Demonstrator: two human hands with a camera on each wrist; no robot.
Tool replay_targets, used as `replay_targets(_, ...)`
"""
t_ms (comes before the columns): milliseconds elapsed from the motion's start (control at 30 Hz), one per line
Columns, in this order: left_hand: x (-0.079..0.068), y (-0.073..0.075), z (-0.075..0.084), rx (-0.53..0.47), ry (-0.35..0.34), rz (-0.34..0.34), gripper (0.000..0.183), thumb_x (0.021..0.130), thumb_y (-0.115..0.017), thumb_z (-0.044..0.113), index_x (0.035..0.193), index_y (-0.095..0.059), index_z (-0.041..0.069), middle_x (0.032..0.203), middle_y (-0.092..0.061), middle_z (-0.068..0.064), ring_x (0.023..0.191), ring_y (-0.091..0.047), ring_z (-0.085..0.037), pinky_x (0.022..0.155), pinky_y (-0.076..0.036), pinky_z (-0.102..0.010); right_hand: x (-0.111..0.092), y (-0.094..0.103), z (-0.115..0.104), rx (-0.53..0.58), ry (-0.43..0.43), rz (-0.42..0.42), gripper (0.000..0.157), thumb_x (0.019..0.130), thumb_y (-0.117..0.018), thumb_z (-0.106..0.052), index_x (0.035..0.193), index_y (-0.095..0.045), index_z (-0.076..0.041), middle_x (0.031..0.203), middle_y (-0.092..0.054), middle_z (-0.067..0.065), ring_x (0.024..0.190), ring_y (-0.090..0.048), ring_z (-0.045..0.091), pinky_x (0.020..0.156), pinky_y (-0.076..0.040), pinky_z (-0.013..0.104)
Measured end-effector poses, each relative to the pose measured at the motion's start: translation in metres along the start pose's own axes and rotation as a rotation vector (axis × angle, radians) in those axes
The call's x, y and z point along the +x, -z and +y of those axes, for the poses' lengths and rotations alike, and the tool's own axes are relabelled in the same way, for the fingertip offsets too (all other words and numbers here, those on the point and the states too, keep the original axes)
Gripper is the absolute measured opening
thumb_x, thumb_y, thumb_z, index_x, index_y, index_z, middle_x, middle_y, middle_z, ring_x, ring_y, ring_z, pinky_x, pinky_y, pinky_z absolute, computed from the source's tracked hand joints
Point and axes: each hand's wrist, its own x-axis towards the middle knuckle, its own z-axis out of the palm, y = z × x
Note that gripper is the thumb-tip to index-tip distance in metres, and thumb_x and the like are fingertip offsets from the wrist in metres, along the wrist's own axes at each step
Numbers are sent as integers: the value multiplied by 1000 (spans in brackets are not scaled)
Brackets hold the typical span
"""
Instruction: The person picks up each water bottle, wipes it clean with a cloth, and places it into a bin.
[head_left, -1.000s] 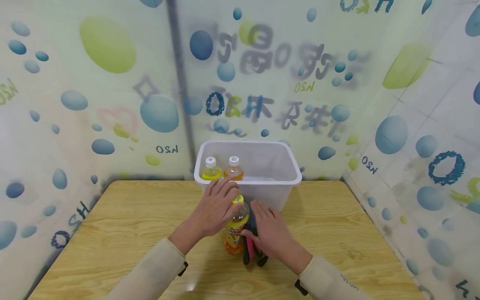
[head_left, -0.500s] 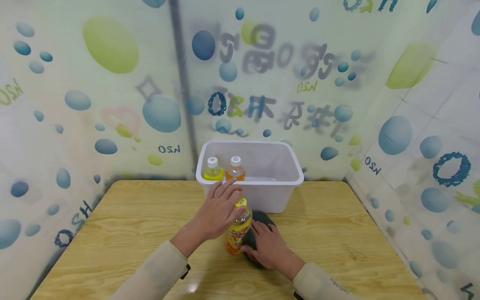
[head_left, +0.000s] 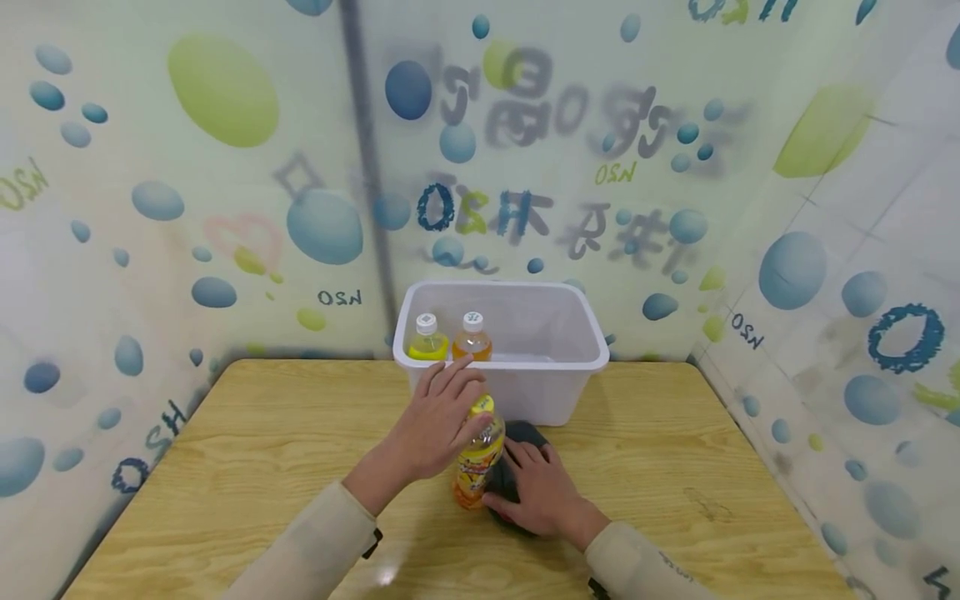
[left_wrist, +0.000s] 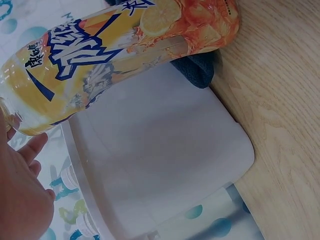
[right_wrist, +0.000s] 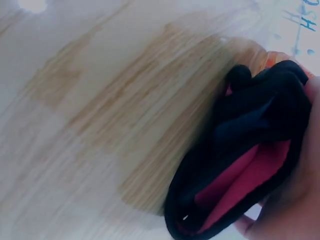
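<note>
In the head view my left hand (head_left: 435,425) holds a drink bottle (head_left: 474,475) near its yellow cap, the bottle upright and a little tilted. Its yellow label with a lemon slice fills the top of the left wrist view, where fingertips (left_wrist: 32,150) show by the neck. Right beside the bottle, my right hand (head_left: 543,492) grips a dark fabric item (head_left: 525,433). The right wrist view shows that dark fabric (right_wrist: 250,115) with an opening and bright pink lining; its exact kind is unclear. My palm hides part of it.
A white plastic bin (head_left: 502,392) stands behind the hands, against the patterned wall. Inside at its left are a bottle of yellow drink (head_left: 427,346) and a bottle of orange drink (head_left: 472,343), both white-capped. Everything rests on a wooden table (head_left: 300,450).
My right hand has come down and toward me onto the dark fabric item, which has turned so its pink lining is mostly hidden. The bottle tilts slightly more; the left hand stays on it.
</note>
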Motion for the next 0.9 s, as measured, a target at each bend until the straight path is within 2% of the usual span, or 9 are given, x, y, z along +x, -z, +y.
replay_targets(200, 1, 0, 1, 7, 9, -14, 47, 104, -28, 50, 117, -56, 15, 135, -52, -3, 146, -30, -26, 116, -23, -52, -1, 5, -5, -66, -18, -49, 78, 96, -34, -66, 150, -37, -11, 156, -37, 4, 146, -32, 23, 119, -21, 52)
replay_targets(333, 1, 0, 1, 8, 11, -16, 45, 104, -29, 49, 116, -56, 16, 135, -52, -3, 146, -30, -25, 116, -23, -52, -2, 10, -7, -60, -21, -29, 67, 99, -40, -56, 149, -39, -11, 153, -42, 4, 145, -35, 23, 120, -20, 50)
replay_targets(533, 1, 0, 2, -4, 9, -9, 45, 104, -29, 49, 118, -56, 15, 135, -52, -4, 146, -30, -26, 115, -23, -52, -6, 29, -7, 7, -7, 112, 68, 97, -51, -50, 147, -39, -5, 152, -44, 11, 143, -38, 28, 120, -22, 50)
replay_targets(733, 1, 1, 1, 7, -2, 0, 51, 104, -23, 52, 120, -55, 15, 135, -52, -4, 146, -30, -26, 115, -24, -53, -14, 52, -7, 6, 23, 233, 68, 97, -54, -46, 147, -40, -3, 152, -42, 13, 144, -36, 29, 119, -24, 49)
replay_targets(900, 0, 1, 0, 26, -12, 6, 53, 104, -20, 53, 121, -55, 16, 133, -53, -2, 146, -30, -27, 114, -25, -53, -17, 71, -10, -37, 64, 344, 67, 94, -61, -42, 146, -42, -4, 149, -47, 12, 142, -40, 27, 118, -27, 49)
